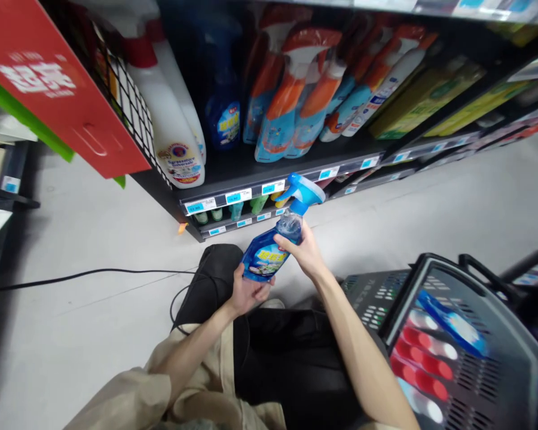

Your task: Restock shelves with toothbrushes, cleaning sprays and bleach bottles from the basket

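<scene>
I hold a blue spray bottle (273, 239) with a light-blue trigger head in both hands, tilted, in front of a shop shelf. My left hand (246, 292) grips its base from below. My right hand (302, 251) wraps the upper body just under the trigger. The bottle's label faces me.
A dark shelf unit (233, 173) carries white, blue and orange-capped spray bottles (296, 95) behind price tags. At the lower right stands a dark shopping basket (412, 280) with red and blue items inside. A black cable (94, 273) runs over the grey floor on the left. A red sign (58, 77) hangs at the upper left.
</scene>
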The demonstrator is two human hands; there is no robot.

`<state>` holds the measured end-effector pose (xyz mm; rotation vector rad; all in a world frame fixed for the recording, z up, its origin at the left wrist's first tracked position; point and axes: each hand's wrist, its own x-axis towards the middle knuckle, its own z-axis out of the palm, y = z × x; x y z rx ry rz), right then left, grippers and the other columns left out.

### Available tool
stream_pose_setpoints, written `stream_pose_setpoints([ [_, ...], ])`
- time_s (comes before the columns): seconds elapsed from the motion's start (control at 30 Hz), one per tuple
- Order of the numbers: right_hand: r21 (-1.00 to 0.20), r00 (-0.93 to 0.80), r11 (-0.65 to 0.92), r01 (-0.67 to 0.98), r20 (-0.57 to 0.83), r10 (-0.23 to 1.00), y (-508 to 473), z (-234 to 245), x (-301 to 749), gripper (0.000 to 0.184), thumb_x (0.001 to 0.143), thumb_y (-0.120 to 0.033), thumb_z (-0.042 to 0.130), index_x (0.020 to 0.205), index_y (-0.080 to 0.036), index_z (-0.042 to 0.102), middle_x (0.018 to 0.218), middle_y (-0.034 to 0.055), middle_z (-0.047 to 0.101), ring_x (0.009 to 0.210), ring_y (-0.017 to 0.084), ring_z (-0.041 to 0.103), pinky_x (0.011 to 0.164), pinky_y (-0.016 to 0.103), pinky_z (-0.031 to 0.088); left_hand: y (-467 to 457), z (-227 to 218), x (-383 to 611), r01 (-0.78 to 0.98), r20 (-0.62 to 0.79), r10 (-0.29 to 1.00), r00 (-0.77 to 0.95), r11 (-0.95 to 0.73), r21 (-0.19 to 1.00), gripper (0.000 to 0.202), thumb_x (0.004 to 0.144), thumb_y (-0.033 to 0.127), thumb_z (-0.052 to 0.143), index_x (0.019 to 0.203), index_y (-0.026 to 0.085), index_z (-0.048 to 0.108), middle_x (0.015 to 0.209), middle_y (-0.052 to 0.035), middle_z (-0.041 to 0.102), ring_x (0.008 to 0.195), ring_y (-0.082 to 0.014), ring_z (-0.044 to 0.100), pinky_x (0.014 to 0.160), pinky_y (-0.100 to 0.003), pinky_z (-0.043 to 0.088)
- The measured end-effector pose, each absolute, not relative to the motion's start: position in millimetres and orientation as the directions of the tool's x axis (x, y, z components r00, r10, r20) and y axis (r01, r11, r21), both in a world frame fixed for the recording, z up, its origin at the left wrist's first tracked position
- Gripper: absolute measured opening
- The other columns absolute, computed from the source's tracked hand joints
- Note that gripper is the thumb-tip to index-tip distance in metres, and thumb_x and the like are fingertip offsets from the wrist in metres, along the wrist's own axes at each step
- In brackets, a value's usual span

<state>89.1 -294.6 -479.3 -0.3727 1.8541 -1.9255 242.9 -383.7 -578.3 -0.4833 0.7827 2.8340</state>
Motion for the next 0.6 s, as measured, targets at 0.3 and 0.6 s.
stream_pose_setpoints([
  [0.3, -1.000, -0.720, 0.019, 0.006, -0.018, -0.694, -290, -489, 91, 0.046, 0.072, -0.043, 0.096, 0.098, -0.023, 0.063, 0.100, 0.0048, 0.074, 0.091, 0.022, 0.073, 0.083, 0.033, 0.063, -386, -583, 232, -0.088, -0.494, -0.108, -0.863, -0.930, 0.357, 0.090, 0.068, 0.094, 0.064, 0.111, 0.014, 0.060, 0.090, -0.0021, 0.061, 0.055, -0.0084, 0.039, 0.052, -0.025, 0.028],
  [0.6, -0.816, -0.734, 0.143, -0.561, 0.410, -0.541, -336, -401, 34, 0.043, 0.080, -0.050, 0.084, 0.074, -0.022, 0.052, 0.063, -0.0019, 0.052, 0.058, 0.015, 0.050, 0.055, 0.029, 0.049, -385, -579, 234, -0.066, -0.400, -0.185, -0.898, -0.841, 0.537, 0.091, 0.075, 0.068, 0.074, 0.142, 0.012, 0.049, 0.092, -0.0037, 0.063, 0.063, -0.0118, 0.044, 0.057, -0.027, 0.032],
])
